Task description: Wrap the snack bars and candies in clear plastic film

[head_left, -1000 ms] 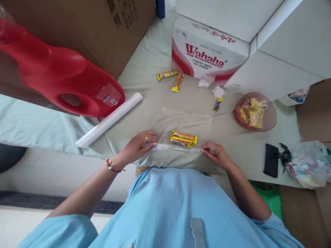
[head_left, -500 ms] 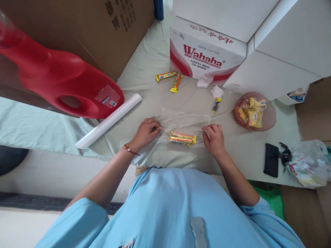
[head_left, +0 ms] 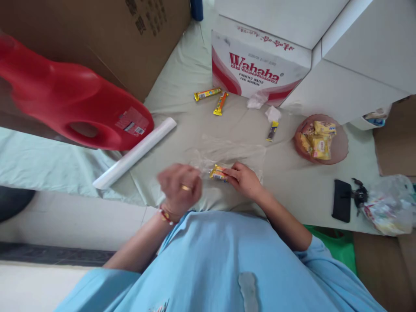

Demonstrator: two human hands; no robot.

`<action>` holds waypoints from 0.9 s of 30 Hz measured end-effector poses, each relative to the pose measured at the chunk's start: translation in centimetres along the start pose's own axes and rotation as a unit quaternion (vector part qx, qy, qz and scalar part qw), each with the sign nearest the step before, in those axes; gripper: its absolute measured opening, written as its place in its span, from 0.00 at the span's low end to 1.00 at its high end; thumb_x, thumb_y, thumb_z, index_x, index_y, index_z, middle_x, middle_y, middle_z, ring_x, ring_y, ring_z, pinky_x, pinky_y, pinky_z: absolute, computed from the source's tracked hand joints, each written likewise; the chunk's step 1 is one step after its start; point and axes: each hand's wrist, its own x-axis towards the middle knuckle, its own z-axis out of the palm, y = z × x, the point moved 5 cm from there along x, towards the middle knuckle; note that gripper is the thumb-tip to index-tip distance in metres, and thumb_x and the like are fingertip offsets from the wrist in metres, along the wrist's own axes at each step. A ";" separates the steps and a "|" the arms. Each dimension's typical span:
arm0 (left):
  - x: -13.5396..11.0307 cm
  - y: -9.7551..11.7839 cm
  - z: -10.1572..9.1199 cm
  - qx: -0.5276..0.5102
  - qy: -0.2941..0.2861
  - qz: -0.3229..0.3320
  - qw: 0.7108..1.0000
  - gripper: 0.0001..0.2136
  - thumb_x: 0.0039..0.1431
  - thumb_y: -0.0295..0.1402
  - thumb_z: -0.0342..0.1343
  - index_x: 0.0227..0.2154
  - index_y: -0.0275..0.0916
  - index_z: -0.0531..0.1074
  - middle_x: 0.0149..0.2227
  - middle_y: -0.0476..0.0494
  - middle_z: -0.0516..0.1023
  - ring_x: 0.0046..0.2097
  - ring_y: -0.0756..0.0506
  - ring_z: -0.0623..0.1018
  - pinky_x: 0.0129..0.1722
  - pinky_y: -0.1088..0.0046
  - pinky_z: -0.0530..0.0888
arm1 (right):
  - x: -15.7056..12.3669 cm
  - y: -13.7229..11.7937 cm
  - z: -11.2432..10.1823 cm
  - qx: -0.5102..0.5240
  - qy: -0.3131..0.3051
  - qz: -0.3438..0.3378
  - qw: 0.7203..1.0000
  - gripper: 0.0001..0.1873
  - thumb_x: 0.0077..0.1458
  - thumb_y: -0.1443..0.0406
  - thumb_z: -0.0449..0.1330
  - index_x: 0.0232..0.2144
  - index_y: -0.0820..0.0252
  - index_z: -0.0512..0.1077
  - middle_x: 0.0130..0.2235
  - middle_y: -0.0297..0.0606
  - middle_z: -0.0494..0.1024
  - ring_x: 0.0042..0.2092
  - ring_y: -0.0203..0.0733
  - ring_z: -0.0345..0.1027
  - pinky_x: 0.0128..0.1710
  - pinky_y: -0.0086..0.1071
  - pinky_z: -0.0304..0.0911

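Observation:
Yellow-and-orange wrapped snack bars [head_left: 218,172] lie side by side on a sheet of clear plastic film [head_left: 232,149] near the table's front edge. My right hand [head_left: 244,180] is closed over their right end, thumb and fingers on the wrappers, hiding that part. Just left of the bars, my left hand [head_left: 180,187] is raised and bent at the wrist. Motion smears its fingers, which look curled; whether they hold film is unclear. Two more yellow snack bars, one slanted [head_left: 221,103] and one nearly level [head_left: 207,94], lie farther back.
A white roll [head_left: 134,154] and a large red jug [head_left: 107,110] are at left. A Wahaha carton [head_left: 256,71] stands behind. Rightward are a small dark-wrapped snack [head_left: 272,131], crumpled white tissue [head_left: 273,114], a pink bowl [head_left: 341,145] of packets, a black phone [head_left: 341,200], keys [head_left: 359,193] and a plastic bag [head_left: 391,206].
My right hand has moved left from the film's right edge onto the snack bars. My left hand has left the film's left edge, shifting nearer to my body and turning at the wrist.

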 end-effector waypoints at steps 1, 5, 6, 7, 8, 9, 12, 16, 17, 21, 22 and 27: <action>-0.7 1.7 1.1 -0.034 -0.067 0.060 0.995 0.17 0.66 0.28 0.55 0.55 0.49 0.73 0.54 0.41 0.80 0.61 0.37 0.76 0.64 0.49 0.68 | 0.0 0.0 -0.2 0.010 -0.002 -0.001 1.000 0.17 0.72 0.60 0.57 0.57 0.53 0.79 0.43 0.42 0.76 0.42 0.43 0.70 0.41 0.32 0.64; -2.0 5.1 5.9 -0.057 -0.241 0.098 0.964 0.27 0.67 0.24 0.48 0.68 0.42 0.66 0.65 0.36 0.76 0.67 0.39 0.73 0.64 0.55 0.69 | 0.4 0.7 -0.9 0.062 -0.028 -0.027 0.997 0.13 0.68 0.66 0.59 0.49 0.57 0.81 0.39 0.40 0.76 0.40 0.41 0.71 0.41 0.31 0.65; -1.9 5.3 6.7 -0.051 -0.258 0.088 0.961 0.28 0.67 0.24 0.47 0.69 0.40 0.65 0.66 0.34 0.75 0.68 0.39 0.72 0.64 0.55 0.69 | 0.6 1.2 -1.2 0.071 -0.030 -0.029 0.997 0.12 0.67 0.67 0.59 0.48 0.57 0.81 0.39 0.40 0.76 0.39 0.41 0.71 0.41 0.31 0.65; -1.8 5.3 7.3 -0.044 -0.269 0.083 0.958 0.27 0.68 0.24 0.47 0.69 0.39 0.66 0.66 0.34 0.75 0.68 0.39 0.72 0.64 0.55 0.69 | 0.9 1.7 -1.7 0.073 -0.024 -0.026 0.997 0.12 0.67 0.68 0.59 0.46 0.57 0.81 0.38 0.40 0.77 0.39 0.41 0.71 0.41 0.32 0.66; -1.7 5.2 7.7 -0.039 -0.276 0.083 0.957 0.27 0.69 0.24 0.47 0.69 0.38 0.67 0.66 0.34 0.75 0.68 0.39 0.72 0.65 0.55 0.68 | 1.3 2.4 -2.3 0.068 -0.008 -0.017 0.998 0.12 0.67 0.68 0.58 0.46 0.58 0.81 0.39 0.41 0.78 0.39 0.42 0.71 0.42 0.33 0.66; -1.6 5.2 7.8 -0.035 -0.280 0.087 0.955 0.26 0.69 0.24 0.47 0.68 0.39 0.68 0.65 0.35 0.76 0.68 0.39 0.73 0.65 0.55 0.68 | 1.7 3.0 -2.9 0.055 0.019 -0.006 0.998 0.13 0.67 0.68 0.57 0.47 0.58 0.81 0.40 0.42 0.78 0.40 0.43 0.72 0.43 0.34 0.67; -1.6 5.0 7.7 -0.028 -0.283 0.093 0.954 0.25 0.69 0.24 0.48 0.67 0.40 0.70 0.65 0.37 0.76 0.68 0.39 0.73 0.65 0.55 0.68 | 3.4 4.4 -4.7 -0.014 0.111 0.019 0.994 0.17 0.66 0.67 0.57 0.53 0.61 0.79 0.48 0.50 0.79 0.49 0.52 0.70 0.54 0.45 0.67; -2.0 5.1 7.7 -0.017 -0.284 0.083 0.955 0.26 0.69 0.24 0.48 0.67 0.40 0.70 0.65 0.36 0.76 0.67 0.39 0.73 0.65 0.54 0.68 | 6.5 5.2 -4.5 -0.081 0.121 0.062 0.987 0.31 0.61 0.62 0.64 0.65 0.65 0.70 0.57 0.56 0.76 0.60 0.60 0.62 0.62 0.52 0.61; -2.0 5.2 7.8 -0.013 -0.281 0.082 0.956 0.25 0.69 0.24 0.48 0.67 0.40 0.70 0.65 0.36 0.76 0.67 0.39 0.74 0.65 0.54 0.68 | 7.3 5.4 -4.2 -0.082 0.099 0.084 0.988 0.32 0.60 0.61 0.66 0.64 0.65 0.71 0.55 0.56 0.77 0.60 0.60 0.63 0.61 0.50 0.62; -2.1 5.4 7.9 -0.001 -0.269 0.091 0.959 0.24 0.69 0.24 0.48 0.66 0.38 0.71 0.65 0.36 0.77 0.67 0.39 0.74 0.65 0.55 0.68 | 8.7 5.8 -3.3 -0.039 -0.005 0.137 0.990 0.14 0.60 0.63 0.66 0.47 0.62 0.81 0.38 0.44 0.81 0.45 0.49 0.71 0.47 0.37 0.65; -2.1 5.4 7.9 -0.003 -0.269 0.092 0.959 0.24 0.69 0.24 0.47 0.66 0.38 0.71 0.65 0.36 0.77 0.67 0.39 0.74 0.65 0.55 0.68 | 8.7 5.6 -3.5 -0.027 -0.015 0.134 0.990 0.10 0.61 0.64 0.65 0.44 0.61 0.81 0.35 0.41 0.81 0.41 0.45 0.72 0.44 0.34 0.64; -2.5 5.2 8.1 -0.039 -0.263 0.072 0.961 0.26 0.68 0.24 0.47 0.67 0.40 0.70 0.66 0.35 0.75 0.69 0.38 0.71 0.67 0.49 0.68 | 5.5 2.5 -4.8 0.000 0.012 -0.016 1.000 0.12 0.67 0.65 0.58 0.46 0.58 0.82 0.37 0.38 0.81 0.39 0.41 0.72 0.42 0.31 0.64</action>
